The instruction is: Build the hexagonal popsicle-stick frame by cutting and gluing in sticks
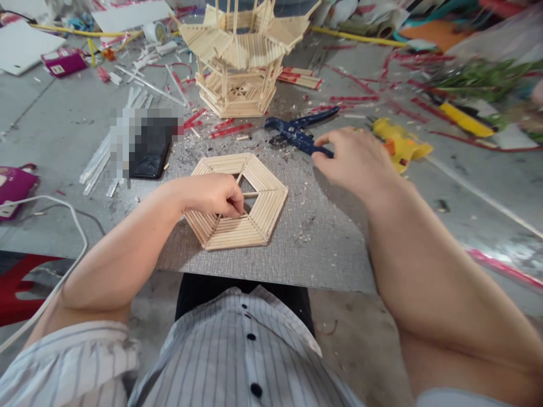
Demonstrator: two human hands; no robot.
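Observation:
A flat hexagonal ring of glued wooden sticks (263,198) lies on a grey textured mat (314,243). My left hand (212,195) rests on its near left part, fingers pinched on a thin wooden stick (250,194) that spans the ring's central opening. My right hand (354,158) reaches to the far right of the ring, its fingers curled around the handle of a pair of blue cutters (297,133) lying on the mat's far edge.
A wooden stick pavilion (241,56) stands beyond the ring. A yellow glue gun (401,144) lies right of my right hand. A black phone (150,150) and loose white sticks lie to the left. Red strips and scraps litter the floor; a white cable (72,249) runs at left.

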